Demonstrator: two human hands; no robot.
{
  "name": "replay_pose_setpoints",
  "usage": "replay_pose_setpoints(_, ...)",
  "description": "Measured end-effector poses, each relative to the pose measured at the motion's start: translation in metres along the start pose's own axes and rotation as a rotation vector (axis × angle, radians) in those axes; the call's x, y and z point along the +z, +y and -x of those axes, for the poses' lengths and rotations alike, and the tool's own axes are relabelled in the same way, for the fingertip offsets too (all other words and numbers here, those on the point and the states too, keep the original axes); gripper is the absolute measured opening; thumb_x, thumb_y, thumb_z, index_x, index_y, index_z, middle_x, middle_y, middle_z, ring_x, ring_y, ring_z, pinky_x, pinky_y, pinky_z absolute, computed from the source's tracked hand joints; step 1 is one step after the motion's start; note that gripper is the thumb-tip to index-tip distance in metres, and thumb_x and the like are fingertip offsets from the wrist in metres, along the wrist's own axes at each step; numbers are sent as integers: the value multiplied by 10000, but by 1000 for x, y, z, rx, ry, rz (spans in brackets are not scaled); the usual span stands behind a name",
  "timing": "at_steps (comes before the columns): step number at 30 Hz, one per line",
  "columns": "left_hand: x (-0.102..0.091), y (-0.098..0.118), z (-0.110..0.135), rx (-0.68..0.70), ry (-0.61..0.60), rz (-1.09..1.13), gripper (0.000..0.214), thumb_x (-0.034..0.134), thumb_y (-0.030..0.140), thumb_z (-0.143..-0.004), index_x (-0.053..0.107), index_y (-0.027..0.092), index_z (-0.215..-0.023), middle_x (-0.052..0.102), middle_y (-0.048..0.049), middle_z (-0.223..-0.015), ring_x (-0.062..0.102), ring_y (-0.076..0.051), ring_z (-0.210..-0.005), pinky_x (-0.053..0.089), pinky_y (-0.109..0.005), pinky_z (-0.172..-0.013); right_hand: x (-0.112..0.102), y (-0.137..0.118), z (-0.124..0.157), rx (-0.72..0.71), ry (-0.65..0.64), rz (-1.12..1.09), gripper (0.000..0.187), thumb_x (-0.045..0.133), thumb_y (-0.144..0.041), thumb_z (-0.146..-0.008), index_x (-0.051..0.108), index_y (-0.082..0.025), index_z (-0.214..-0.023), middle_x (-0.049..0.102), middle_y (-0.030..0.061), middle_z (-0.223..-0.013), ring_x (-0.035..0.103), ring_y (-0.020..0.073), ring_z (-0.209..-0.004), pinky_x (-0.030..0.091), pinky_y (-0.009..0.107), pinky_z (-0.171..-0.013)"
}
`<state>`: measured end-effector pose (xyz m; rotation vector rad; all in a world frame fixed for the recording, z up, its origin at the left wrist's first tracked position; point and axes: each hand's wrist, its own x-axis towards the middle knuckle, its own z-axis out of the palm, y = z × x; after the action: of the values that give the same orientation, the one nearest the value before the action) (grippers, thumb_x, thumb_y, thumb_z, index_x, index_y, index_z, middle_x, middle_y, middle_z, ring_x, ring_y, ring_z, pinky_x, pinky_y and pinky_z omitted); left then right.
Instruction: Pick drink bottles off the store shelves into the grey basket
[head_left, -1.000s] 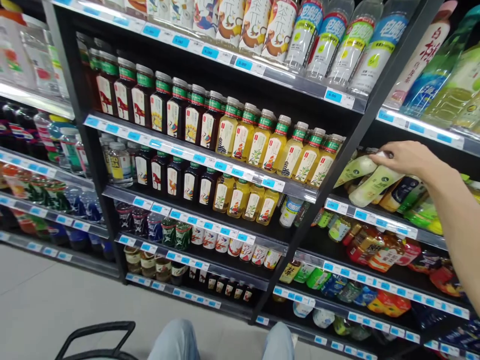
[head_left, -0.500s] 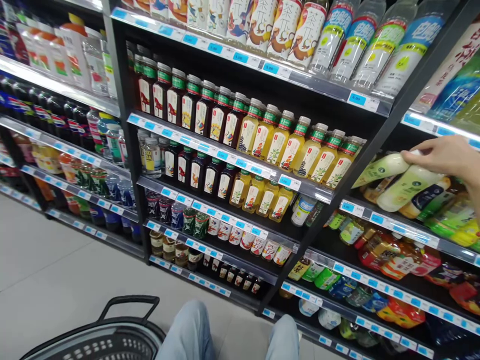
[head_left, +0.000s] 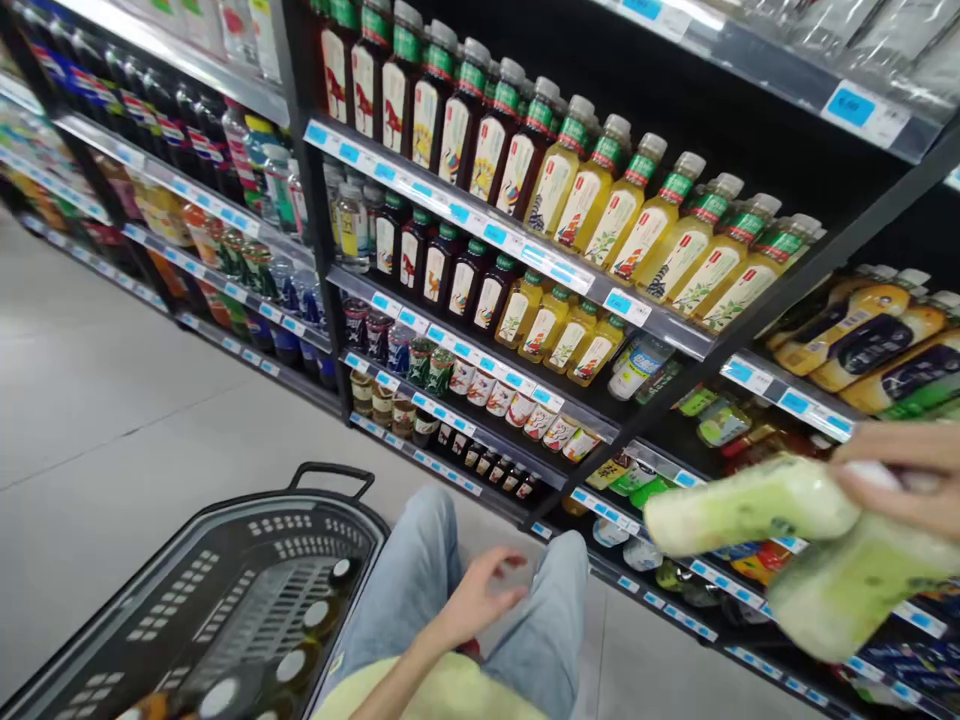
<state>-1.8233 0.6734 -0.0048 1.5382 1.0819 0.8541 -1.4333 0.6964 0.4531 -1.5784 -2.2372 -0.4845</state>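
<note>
Two pale green bottles with white caps hang from my right hand (head_left: 907, 478), which grips them by the cap ends at the right edge. The upper bottle (head_left: 750, 508) lies nearly level, pointing left. Below it, the lower bottle (head_left: 847, 590) tilts down and is smeared by motion. Both are clear of the shelf. Over my lap, my left hand (head_left: 480, 597) is empty, its fingers apart and slightly curled. To its left stands a dark shopping basket (head_left: 161, 570) with several white-capped bottles (head_left: 292, 664) along its near right side.
Shelves of drinks run across the front. Amber and dark bottles (head_left: 592, 215) line the middle bay. A dark upright post (head_left: 757, 305) parts it from the right bay, where yellow-labelled bottles (head_left: 862, 325) lie. My knees (head_left: 568, 570) are close to the lowest shelves.
My right hand has pulled the two green bottles off the right shelf, down and toward me. My left hand has come into view over my lap. More of the basket and its bottles shows.
</note>
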Motion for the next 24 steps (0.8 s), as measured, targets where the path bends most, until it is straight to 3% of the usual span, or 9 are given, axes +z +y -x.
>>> replay_pose_setpoints(2,5,46,8,217,-73,110,807,873,515,-749,641,236,-1470,630,-154,-1543,609,-327,-1371,457,-446,-1214,39,-58,35,-222,-207,-216,181,781,-654,-752,769,-499,-659,727,67,-647,690,296,-511,543,445,-412)
replay_pose_setpoints(4,12,75,15,367,-250,163,1092,976,598,-601,585,229,-1550,572,-180,-1610,570,-376,-1435,415,-486,-1265,79,-112,67,-386,-277,-344,47,793,-437,-813,779,-457,-773,720,26,-651,670,263,-502,558,401,-403)
replay_pose_setpoints(5,16,80,20,380,-329,168,1155,997,623,-549,583,234,-1554,610,-169,-1574,606,-381,-1394,452,-484,-1235,98,-136,83,-445,-287,-382,88,783,-336,-845,779,-419,-815,711,15,-659,668,242,-516,562,377,-418)
replay_pose_setpoints(7,22,70,33,344,-480,140,1058,999,642,-515,676,231,-1435,754,-123,-1357,721,-355,-1172,560,-451,-1091,136,-176,114,-506,-273,-438,108,744,-248,-890,760,-342,-838,704,19,-682,689,232,-573,597,364,-494)
replay_pose_setpoints(10,31,26,68,215,-565,184,731,964,616,-531,769,209,-1105,813,-50,-966,727,-278,-820,614,-397,-829,192,-217,152,-537,-250,-553,142,697,-233,-949,726,-295,-824,673,2,-657,678,219,-563,594,355,-518)
replay_pose_setpoints(13,37,-16,106,91,-514,388,548,906,587,-575,751,199,-928,785,-41,-856,693,-248,-745,598,-379,-750,244,-239,179,-442,-221,-728,82,734,-316,-955,760,-300,-879,694,-12,-648,658,210,-501,579,348,-479)
replay_pose_setpoints(16,37,-33,124,-3,-434,514,472,933,499,-562,739,194,-865,768,-36,-839,675,-222,-743,591,-364,-760,283,-248,196,-216,-119,-846,150,814,-456,-896,815,-332,-979,697,-24,-608,610,208,-421,551,351,-429)
replay_pose_setpoints(20,32,-42,127,-50,-376,635,488,975,464,-558,738,177,-873,751,-45,-827,665,-202,-742,592,-364,-787,311,-253,206,47,-83,-942,217,914,-491,-785,802,-313,-841,617,-44,-523,560,192,-412,523,344,-450)
replay_pose_setpoints(24,19,-54,133,-107,-269,729,531,971,526,-602,728,144,-880,736,-72,-828,662,-188,-737,582,-355,-785,328,-268,209,176,-153,-1129,307,916,-464,-777,710,-266,-665,666,-4,-584,616,200,-522,515,338,-541)
